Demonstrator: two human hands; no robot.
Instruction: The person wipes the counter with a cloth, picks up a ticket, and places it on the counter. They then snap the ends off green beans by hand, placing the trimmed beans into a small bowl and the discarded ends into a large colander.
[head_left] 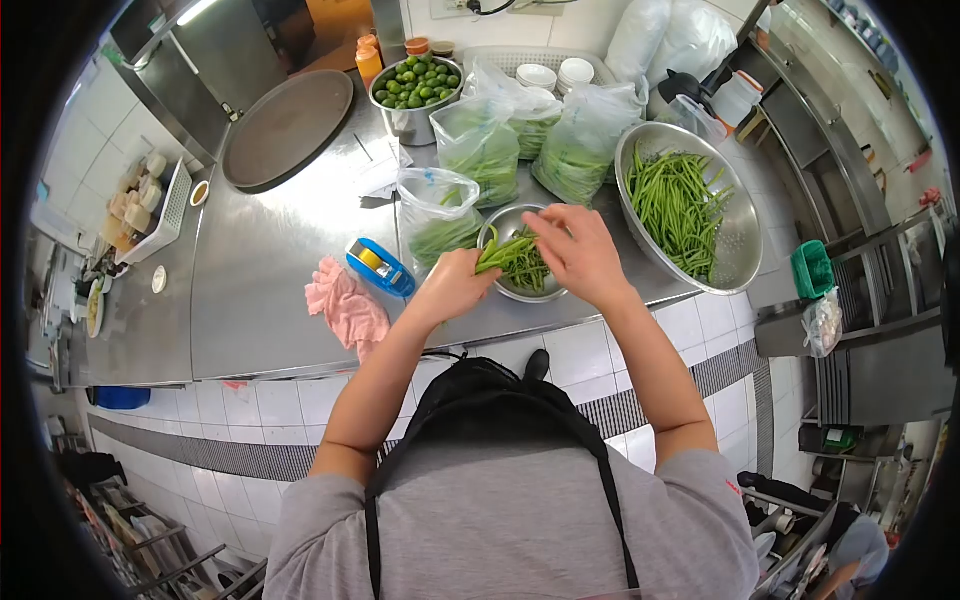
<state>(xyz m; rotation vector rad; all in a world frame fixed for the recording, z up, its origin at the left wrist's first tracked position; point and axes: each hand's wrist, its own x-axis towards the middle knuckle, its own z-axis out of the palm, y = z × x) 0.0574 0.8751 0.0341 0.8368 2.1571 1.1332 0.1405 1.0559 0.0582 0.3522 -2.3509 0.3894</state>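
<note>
My left hand [455,287] is closed around a small bunch of green beans [492,254] at the left rim of a small metal bowl [548,289]. Bean pieces [526,272] lie in that bowl. Over its right side is my right hand [577,250], its fingers bent and partly apart; whether anything is between them cannot be made out. To the right stands a large metal colander [742,240] with many long green beans [675,213]. An open plastic bag of beans [440,225] is just behind my left hand.
Behind are more bean bags [478,150], a pot of green limes [412,125] and a round brown tray [288,130]. A blue tape dispenser [382,268] and a pink cloth [345,303] lie left of my hands. The steel counter's front edge [270,370] runs before me.
</note>
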